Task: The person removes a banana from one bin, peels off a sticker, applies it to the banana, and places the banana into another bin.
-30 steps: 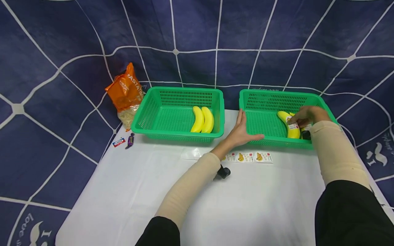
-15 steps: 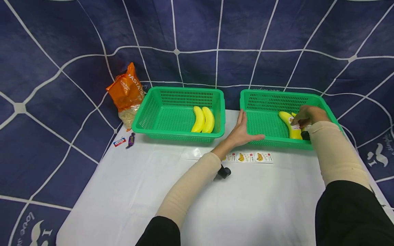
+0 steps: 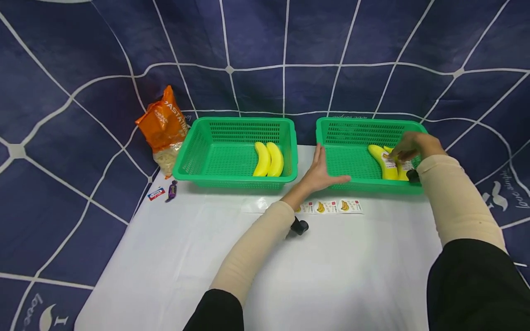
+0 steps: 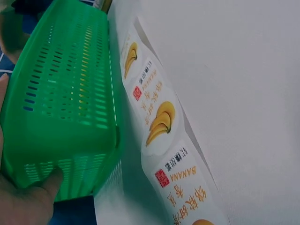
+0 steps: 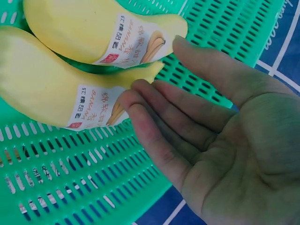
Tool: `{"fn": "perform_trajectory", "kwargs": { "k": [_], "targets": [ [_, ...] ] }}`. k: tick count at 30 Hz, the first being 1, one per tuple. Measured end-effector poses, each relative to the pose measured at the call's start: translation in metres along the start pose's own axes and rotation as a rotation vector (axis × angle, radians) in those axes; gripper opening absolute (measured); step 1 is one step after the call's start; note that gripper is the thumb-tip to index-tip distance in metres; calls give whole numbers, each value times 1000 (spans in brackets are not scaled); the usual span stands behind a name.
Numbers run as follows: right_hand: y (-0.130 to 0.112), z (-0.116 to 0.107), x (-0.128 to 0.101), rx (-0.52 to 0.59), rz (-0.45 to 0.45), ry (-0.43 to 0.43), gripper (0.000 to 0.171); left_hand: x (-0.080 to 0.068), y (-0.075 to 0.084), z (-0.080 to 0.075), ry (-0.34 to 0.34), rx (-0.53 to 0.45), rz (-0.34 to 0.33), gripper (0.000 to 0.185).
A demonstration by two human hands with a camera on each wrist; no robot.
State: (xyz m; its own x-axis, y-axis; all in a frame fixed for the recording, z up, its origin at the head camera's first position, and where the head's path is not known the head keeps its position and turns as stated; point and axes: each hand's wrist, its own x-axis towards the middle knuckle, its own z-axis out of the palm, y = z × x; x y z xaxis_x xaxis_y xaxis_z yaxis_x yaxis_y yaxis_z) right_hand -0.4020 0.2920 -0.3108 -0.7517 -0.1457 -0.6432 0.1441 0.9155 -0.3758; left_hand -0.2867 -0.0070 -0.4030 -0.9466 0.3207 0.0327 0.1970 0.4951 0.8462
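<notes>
Labelling looks to be the step in hand. From the head view, our right hand point(image 3: 414, 146) sits over the two bananas point(image 3: 391, 162) inside the right-hand basket point(image 3: 352, 184), while our left hand point(image 3: 320, 172) lies flat, fingers straight, against that basket's near-left corner. A strip of banana stickers point(image 3: 331, 206) lies on the white table point(image 3: 265, 266) just in front of the basket; a second basket point(image 3: 198, 177) with two unlabelled bananas point(image 3: 268, 159) stands to its left. The labelled pair lie side by side, long axes running from the basket's far wall toward its near wall, curving slightly.

From the left wrist, the thumb point(image 4: 44, 187) presses the basket wall point(image 4: 65, 93); the sticker strip point(image 4: 161, 136) runs alongside it.

From the right wrist, our palm is open and its fingertips point(image 5: 133, 101) touch the label on the nearer banana point(image 5: 51, 93); the other banana point(image 5: 89, 28), beside it in the basket, carries a label too. Nothing is gripped.

We judge both labels seated; the next move would call for lifting the hand clear, without dragging a sticker edge.
</notes>
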Motion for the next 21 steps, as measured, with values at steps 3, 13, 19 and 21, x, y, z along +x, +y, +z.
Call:
{"fn": "perform_trajectory", "kwargs": {
  "k": [3, 13, 19, 21],
  "targets": [
    [-2, 2, -6, -22, -4, 26, 30, 1, 0, -1, -1, 2, 1, 123],
    [-18, 14, -16, -100, -32, 120, 32, -1, 0, -11, -20, 27, -8, 122],
    [-18, 24, -28, -107, -104, 182, 35, -11, 14, -26, -69, 116, -4, 120],
    [-18, 29, -34, -135, -127, 215, 37, -15, 20, -33, -86, 157, 3, 120]
  ]
}}
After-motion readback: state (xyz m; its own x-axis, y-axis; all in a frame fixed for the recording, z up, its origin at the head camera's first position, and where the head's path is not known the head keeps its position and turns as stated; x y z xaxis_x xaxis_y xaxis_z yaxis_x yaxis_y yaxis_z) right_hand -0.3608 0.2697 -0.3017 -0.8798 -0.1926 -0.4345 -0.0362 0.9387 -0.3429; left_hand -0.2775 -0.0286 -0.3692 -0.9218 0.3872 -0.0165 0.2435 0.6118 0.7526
